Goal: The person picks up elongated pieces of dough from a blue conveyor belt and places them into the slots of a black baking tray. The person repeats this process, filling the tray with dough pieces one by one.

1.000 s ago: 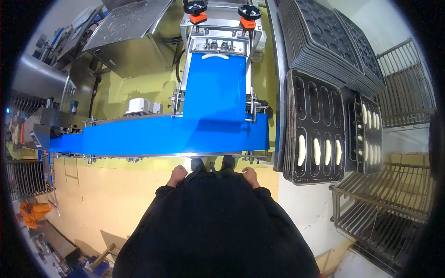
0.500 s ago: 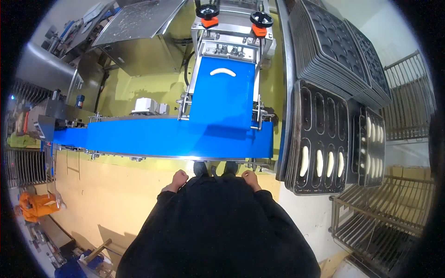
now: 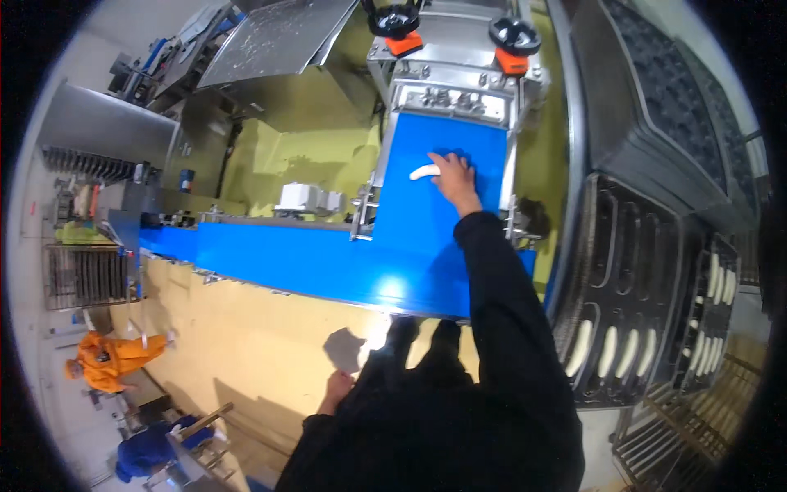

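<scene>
My right hand [image 3: 456, 180] reaches out over the blue conveyor belt [image 3: 410, 209]. Its fingers close on the right part of a pale, curved dough roll [image 3: 423, 172], whose left end shows beside the thumb side. The hand hides the rest of the roll. Low beside my dark clothing hangs my left hand [image 3: 338, 385], its fingers curled in with nothing visible in them.
At right, a dark baking tray [image 3: 627, 328] with long moulds holds several dough rolls; another loaded tray [image 3: 707, 328] lies beyond it. Handwheels [image 3: 515, 37] top the machine. A person in orange [image 3: 123, 361] and another in blue [image 3: 156, 447] are at lower left.
My right hand has gone from beside my body forward to the dough roll and taken hold of it. The roll is lower on the belt. My view has shifted and turned.
</scene>
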`<state>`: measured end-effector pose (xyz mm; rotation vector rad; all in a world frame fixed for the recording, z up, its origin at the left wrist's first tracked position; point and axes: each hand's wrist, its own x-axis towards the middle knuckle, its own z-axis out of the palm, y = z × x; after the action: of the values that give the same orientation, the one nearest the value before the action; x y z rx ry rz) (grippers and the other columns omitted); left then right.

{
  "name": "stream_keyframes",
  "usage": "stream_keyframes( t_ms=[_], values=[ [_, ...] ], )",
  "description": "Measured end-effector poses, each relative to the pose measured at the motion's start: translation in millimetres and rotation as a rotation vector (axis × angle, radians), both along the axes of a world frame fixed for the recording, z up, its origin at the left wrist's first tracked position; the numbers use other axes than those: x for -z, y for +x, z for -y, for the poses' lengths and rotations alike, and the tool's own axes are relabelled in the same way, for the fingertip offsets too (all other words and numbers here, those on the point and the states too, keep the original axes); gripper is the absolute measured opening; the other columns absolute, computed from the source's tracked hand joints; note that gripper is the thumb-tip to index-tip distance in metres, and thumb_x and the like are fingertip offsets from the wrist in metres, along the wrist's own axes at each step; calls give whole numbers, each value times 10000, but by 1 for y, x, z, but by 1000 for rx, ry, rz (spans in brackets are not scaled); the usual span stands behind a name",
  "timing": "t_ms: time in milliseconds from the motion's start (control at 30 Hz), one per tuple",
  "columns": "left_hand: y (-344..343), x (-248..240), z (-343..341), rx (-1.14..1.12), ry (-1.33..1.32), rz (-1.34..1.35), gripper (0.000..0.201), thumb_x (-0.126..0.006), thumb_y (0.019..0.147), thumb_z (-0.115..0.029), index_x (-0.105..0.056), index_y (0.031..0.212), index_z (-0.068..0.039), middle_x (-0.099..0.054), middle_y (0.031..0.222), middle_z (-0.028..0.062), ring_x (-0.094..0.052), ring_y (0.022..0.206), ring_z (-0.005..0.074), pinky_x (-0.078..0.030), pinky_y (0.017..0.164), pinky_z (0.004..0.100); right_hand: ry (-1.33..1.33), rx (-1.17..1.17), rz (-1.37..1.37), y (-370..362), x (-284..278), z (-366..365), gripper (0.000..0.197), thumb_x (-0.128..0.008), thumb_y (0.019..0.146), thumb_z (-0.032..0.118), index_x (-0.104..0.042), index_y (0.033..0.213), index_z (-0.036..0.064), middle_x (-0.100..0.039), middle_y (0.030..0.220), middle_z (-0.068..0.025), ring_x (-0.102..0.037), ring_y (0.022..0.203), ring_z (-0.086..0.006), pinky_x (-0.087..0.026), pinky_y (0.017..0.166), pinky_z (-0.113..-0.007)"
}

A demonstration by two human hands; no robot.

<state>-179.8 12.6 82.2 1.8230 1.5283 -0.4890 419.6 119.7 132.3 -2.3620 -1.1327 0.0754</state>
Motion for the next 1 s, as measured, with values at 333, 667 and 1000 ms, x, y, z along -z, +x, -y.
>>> stream_keyframes(
  t_ms=[333, 667, 1000],
  values=[
    [16, 92, -37, -153, -162, 355, 253, -697, 708, -265, -597, 752, -37, -640, 686, 97, -617, 641, 225, -489, 605, 353, 1329, 286, -1573, -33, -49, 150, 216, -452, 950, 280, -500, 1045, 93, -511, 764, -6, -506, 617, -95, -441, 516, -259],
    [197, 34, -53, 379, -104, 359, 156, -625, 729, -153, -543, 763, -25, -590, 679, 88, -592, 678, 193, -471, 628, 320, 442, 733, 191, 63, -161, 326, 323, -505, 908, 228, -500, 1102, -30, -563, 819, -142, -549, 745, -273, -435, 659, -375],
    [111, 61, -56, -34, -149, 407, 147, -632, 716, -126, -549, 762, -14, -580, 626, 86, -600, 560, 185, -490, 522, 326, 297, 644, -2, -17, -162, 308, 346, -598, 824, 169, -551, 1132, 19, -566, 1044, -173, -552, 954, -295, -439, 796, -393]
  ],
)
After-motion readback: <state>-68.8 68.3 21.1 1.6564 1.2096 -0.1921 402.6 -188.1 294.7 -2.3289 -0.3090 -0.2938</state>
